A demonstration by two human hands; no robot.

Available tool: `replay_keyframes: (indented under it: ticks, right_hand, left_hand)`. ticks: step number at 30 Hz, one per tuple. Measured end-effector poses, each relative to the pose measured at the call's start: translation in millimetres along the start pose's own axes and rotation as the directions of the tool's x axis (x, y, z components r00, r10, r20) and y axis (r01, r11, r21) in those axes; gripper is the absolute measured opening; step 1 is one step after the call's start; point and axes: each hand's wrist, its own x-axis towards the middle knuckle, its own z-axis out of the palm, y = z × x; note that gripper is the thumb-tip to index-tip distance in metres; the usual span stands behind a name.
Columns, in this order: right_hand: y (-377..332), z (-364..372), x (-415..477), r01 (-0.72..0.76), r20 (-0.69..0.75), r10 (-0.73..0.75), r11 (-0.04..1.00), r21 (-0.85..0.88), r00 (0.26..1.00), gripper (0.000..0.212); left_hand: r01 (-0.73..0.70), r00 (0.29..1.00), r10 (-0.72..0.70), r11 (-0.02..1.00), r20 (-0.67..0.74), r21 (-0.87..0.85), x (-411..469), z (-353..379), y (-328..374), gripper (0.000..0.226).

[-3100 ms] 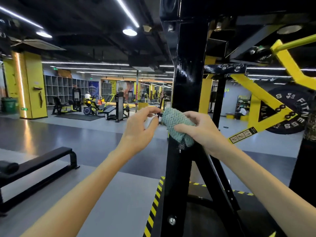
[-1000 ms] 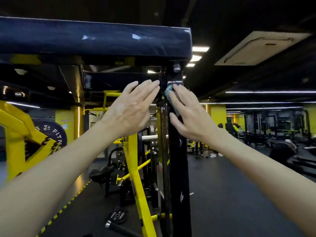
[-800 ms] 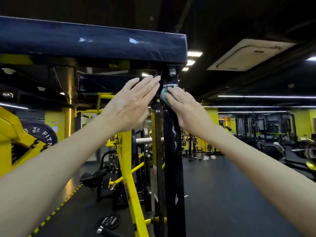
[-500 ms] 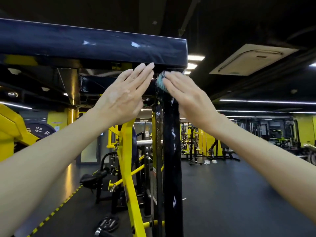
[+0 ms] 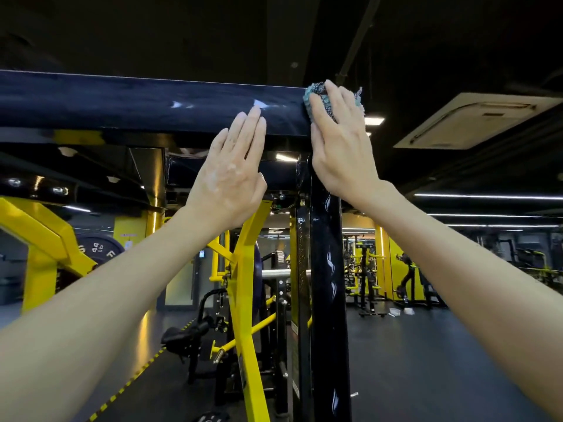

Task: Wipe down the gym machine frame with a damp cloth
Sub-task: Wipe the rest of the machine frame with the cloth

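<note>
Strip lights (image 5: 487, 196) line a dark ceiling (image 5: 182, 32) above dark floor (image 5: 411, 367), yellow pillars (image 5: 380, 254) and, seemingly, distant machines (image 5: 365, 278).

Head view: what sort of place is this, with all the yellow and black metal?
A gym, almost surely: a weight plate marked 44 lb, a yellow frame, and more machines across the floor behind. The right hand presses a cloth on the black beam.

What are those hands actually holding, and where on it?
The right hand presses the teal cloth against the end of the black top beam, straight fingers spread over its middle. The left hand holds nothing.
</note>
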Motion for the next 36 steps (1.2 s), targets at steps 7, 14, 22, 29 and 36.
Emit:
replay_keyframes:
  ticks: [7,14,22,29,36]
  right_hand:
    - [-42.3,20.3,9.5,0.071,0.062,-0.077,0.993,0.096,0.995,0.052]
    - [16.5,-20.1,8.3,-0.035,0.151,0.022,0.996,0.081,0.988,0.043]
    - [-18.7,-1.6,12.7,-0.208,0.022,0.207,0.977,0.053,0.978,0.047]
    - [-118.2,37.1,25.2,-0.049,0.077,0.04,0.993,0.108,0.996,0.054]
    - [-54.2,-2.9,12.8,-0.245,0.081,0.247,0.969,-0.037,0.966,0.05]
  left_hand:
    - [0.031,0.999,-0.031,0.999,0.009,-0.005,0.6,2.2,1.0,0.077]
    - [-0.015,0.997,0.013,0.999,0.075,0.031,-1.0,-11.7,-7.3,0.069]
    - [0.056,0.998,-0.057,0.997,0.013,0.052,-18.6,-33.7,-50.9,0.068]
    - [0.061,0.997,-0.063,0.998,0.042,0.035,-37.5,-33.2,-97.1,0.069]
    - [0.063,0.997,-0.063,0.998,-0.031,-0.014,-49.0,-27.6,-128.0,0.066]
